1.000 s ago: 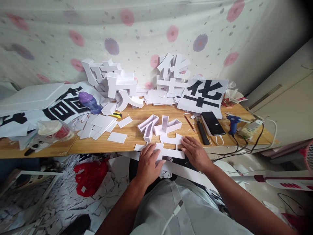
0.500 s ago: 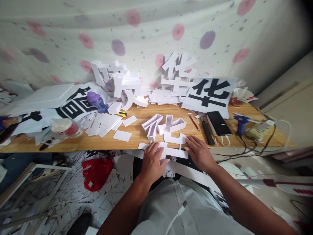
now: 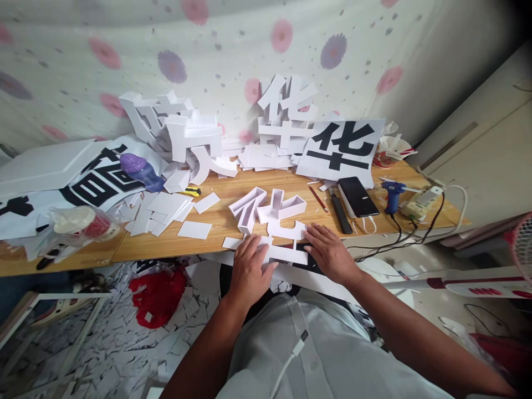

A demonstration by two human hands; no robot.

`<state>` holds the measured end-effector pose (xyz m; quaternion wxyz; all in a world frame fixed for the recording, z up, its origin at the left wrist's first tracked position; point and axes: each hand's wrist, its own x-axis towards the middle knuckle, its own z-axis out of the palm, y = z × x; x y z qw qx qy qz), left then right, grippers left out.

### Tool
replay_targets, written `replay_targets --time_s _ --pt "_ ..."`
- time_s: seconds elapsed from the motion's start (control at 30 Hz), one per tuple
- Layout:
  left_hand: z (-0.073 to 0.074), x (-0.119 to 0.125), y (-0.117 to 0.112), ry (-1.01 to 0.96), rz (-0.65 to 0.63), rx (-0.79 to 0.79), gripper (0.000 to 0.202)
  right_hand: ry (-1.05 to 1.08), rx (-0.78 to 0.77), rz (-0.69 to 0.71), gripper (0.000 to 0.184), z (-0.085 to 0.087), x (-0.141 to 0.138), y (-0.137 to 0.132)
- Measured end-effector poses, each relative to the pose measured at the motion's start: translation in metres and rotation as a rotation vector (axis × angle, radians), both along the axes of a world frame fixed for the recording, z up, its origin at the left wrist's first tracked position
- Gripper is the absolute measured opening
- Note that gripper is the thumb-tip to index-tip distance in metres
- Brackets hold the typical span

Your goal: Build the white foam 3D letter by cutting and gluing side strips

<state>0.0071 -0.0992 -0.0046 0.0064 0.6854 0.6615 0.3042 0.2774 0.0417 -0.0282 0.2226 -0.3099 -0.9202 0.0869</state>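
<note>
A white foam-board character point(image 3: 277, 221) lies at the near edge of the wooden table point(image 3: 233, 221), partly built up with raised side walls. My left hand point(image 3: 248, 268) lies flat on its lower left part, fingers stretched out. My right hand point(image 3: 330, 252) presses flat on its lower right part, fingers spread. Neither hand grips anything.
Finished white foam characters point(image 3: 183, 133) and a printed black character sheet point(image 3: 341, 149) stand at the back. A black phone point(image 3: 357, 197), blue glue gun point(image 3: 390, 195), black knife point(image 3: 338, 213), red pencil point(image 3: 318, 198) lie right. Purple bottle point(image 3: 139, 170), foam offcuts point(image 3: 166, 210) left. Scraps cover the floor.
Both hands stay flat on the foam character at the table's edge. Only the head camera has swung, first right, then back left and slightly down.
</note>
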Motion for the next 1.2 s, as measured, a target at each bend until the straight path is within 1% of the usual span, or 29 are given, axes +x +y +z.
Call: replay_targets --time_s 0.1,0.2,0.3,0.4,0.5,0.63,0.8,0.97,1.03,1.1,1.2 --pt "0.011 0.006 0.011 0.016 -0.097 -0.047 0.052 0.001 -0.004 -0.005 0.049 -0.001 -0.001 -0.001" --pt "0.022 0.015 0.031 0.063 -0.195 -0.123 0.055 0.011 -0.011 -0.009 0.048 -0.002 0.000 0.000" --pt "0.028 0.020 0.053 0.126 -0.195 -0.160 0.054 0.025 -0.022 0.001 0.048 -0.004 0.000 0.002" --pt "0.033 0.022 0.069 0.191 -0.199 -0.173 0.048 0.041 -0.035 0.005 0.048 -0.004 0.000 0.002" --pt "0.036 0.022 0.075 0.212 -0.220 -0.177 0.043 0.051 -0.045 0.001 0.048 -0.003 -0.001 0.002" --pt "0.034 0.025 0.077 0.149 -0.192 -0.182 0.046 0.064 -0.047 -0.004 0.047 -0.003 -0.001 0.002" --pt "0.025 0.026 0.071 0.042 -0.181 -0.123 0.045 0.052 -0.044 -0.008 0.047 -0.001 -0.001 0.000" --pt "0.020 0.018 0.051 0.039 -0.150 -0.053 0.043 0.076 -0.054 -0.008 0.046 0.003 -0.003 0.000" --pt "0.019 0.012 0.038 -0.009 -0.149 -0.001 0.040 0.146 -0.070 0.007 0.043 0.005 0.000 0.000" --pt "0.018 0.004 0.024 -0.071 -0.125 0.074 0.031 0.263 -0.074 0.004 0.036 0.006 0.006 -0.003" --pt "0.014 -0.011 0.000 -0.147 0.000 0.170 0.018 0.417 -0.072 -0.071 0.021 0.006 0.020 -0.013"
